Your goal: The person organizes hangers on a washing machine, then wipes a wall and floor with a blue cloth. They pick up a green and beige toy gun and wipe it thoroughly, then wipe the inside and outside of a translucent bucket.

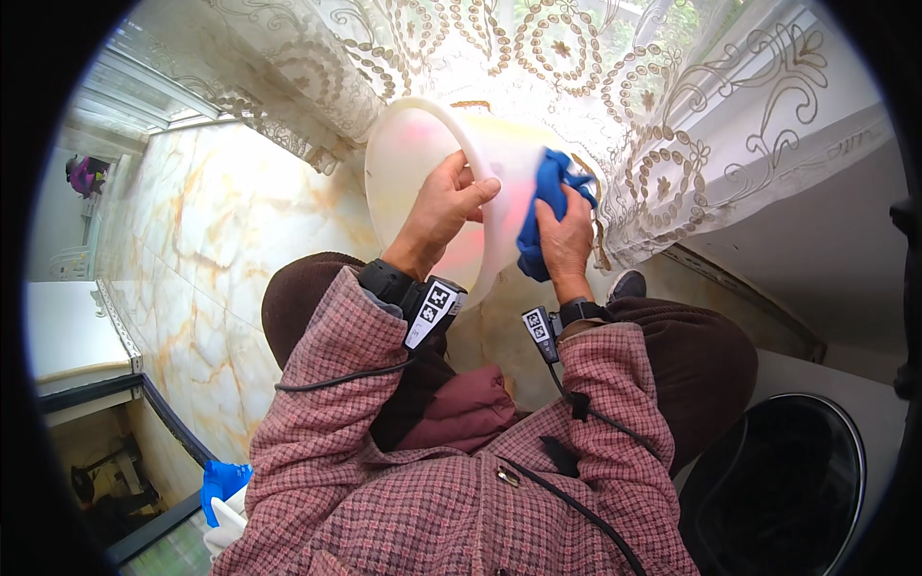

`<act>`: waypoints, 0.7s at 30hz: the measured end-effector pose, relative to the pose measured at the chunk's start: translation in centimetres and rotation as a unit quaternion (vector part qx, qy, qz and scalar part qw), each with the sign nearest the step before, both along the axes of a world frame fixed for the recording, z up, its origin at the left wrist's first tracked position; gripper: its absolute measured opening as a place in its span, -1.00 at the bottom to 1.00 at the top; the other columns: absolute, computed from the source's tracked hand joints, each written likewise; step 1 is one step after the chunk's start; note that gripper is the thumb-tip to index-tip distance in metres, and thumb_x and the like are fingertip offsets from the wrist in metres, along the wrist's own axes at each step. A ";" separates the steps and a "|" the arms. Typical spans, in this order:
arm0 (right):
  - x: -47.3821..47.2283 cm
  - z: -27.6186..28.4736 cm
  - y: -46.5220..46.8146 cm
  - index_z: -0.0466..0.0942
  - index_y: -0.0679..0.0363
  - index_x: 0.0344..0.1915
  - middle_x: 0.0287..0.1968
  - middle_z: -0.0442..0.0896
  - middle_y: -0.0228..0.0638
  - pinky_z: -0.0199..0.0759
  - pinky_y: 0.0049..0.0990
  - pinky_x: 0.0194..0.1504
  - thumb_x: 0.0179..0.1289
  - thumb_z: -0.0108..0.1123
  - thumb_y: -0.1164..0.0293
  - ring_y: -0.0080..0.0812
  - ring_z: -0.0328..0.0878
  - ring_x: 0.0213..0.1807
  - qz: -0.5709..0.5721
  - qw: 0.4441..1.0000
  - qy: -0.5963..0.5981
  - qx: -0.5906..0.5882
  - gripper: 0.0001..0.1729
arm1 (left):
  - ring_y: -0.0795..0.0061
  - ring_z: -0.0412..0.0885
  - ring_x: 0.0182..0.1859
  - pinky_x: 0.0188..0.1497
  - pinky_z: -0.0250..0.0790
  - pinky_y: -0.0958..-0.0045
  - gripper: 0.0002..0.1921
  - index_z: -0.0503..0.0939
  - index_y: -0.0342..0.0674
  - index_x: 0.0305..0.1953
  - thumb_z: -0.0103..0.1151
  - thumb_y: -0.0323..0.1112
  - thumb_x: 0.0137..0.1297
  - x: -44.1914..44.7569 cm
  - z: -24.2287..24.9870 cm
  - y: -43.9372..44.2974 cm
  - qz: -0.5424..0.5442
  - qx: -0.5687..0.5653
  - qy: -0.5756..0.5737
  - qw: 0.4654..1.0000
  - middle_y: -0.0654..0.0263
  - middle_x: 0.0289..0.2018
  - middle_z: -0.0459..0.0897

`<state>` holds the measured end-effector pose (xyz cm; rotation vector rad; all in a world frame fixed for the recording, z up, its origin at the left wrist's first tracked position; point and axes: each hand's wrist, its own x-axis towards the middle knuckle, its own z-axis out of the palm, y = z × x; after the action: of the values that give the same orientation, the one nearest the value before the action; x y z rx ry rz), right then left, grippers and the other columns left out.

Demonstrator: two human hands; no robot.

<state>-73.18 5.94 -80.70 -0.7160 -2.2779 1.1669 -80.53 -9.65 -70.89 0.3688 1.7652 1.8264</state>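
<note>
A whitish translucent plastic bucket lies tipped in front of me, its wide mouth turned to the left. Faint pink and yellow patches show on its wall. My left hand grips the bucket's thick rim, with the thumb on the outside and the fingers curled inside. In my right hand is a bunched blue cloth, held at the outer side of the bucket. The cloth is slightly blurred, and I cannot tell how firmly it touches the wall. The bucket's far end is partly hidden behind the cloth and curtain.
Embroidered sheer curtains hang close behind the bucket. Both my knees flank the work. A round dark glass door in a pale panel stands at the lower right. Marble-patterned tile spreads to the left, and a blue item lies lower left.
</note>
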 end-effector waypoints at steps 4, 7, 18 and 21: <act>-0.6 2.3 -1.6 0.52 0.21 0.03 -0.06 0.53 -0.16 0.40 -0.32 0.05 0.07 0.35 0.31 -0.11 0.51 -0.02 0.064 0.995 0.065 0.040 -0.51 | 0.59 0.60 -0.20 -0.26 0.47 0.54 -0.70 0.41 -0.26 0.05 0.08 -0.31 0.35 0.2 -0.3 -0.2 -0.007 -0.066 0.012 0.998 0.33 -0.18 0.63; -0.3 3.0 -1.5 0.52 0.24 0.02 -0.05 0.53 -0.16 0.40 -0.32 0.05 0.08 0.35 0.31 -0.14 0.52 -0.01 0.044 0.998 0.045 0.012 -0.51 | 0.60 0.59 -0.24 -0.30 0.44 0.56 -0.72 0.42 -0.25 0.03 0.07 -0.33 0.35 0.6 -0.4 0.0 0.014 -0.025 -0.001 1.000 0.34 -0.21 0.63; -0.1 3.2 -1.4 0.50 0.24 0.02 -0.06 0.50 -0.17 0.34 -0.27 0.08 0.07 0.33 0.35 -0.10 0.43 0.03 0.047 0.997 0.044 -0.041 -0.51 | 0.66 0.57 -0.31 -0.33 0.39 0.62 -0.78 0.46 -0.25 -0.01 0.03 -0.34 0.37 0.9 0.3 1.8 0.081 -0.048 0.000 0.996 0.36 -0.25 0.64; -0.2 3.1 -1.7 0.49 0.24 0.03 -0.05 0.49 -0.17 0.34 -0.27 0.08 0.06 0.34 0.37 -0.11 0.43 0.03 0.055 0.996 0.060 -0.042 -0.51 | 0.66 0.57 -0.30 -0.31 0.40 0.61 -0.76 0.44 -0.25 0.02 0.03 -0.34 0.39 1.0 0.1 1.7 0.096 -0.044 -0.006 0.994 0.36 -0.24 0.64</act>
<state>-73.39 4.28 -77.63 -0.5409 -2.2026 1.3267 -79.57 -7.98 -70.83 0.1557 1.9219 1.8680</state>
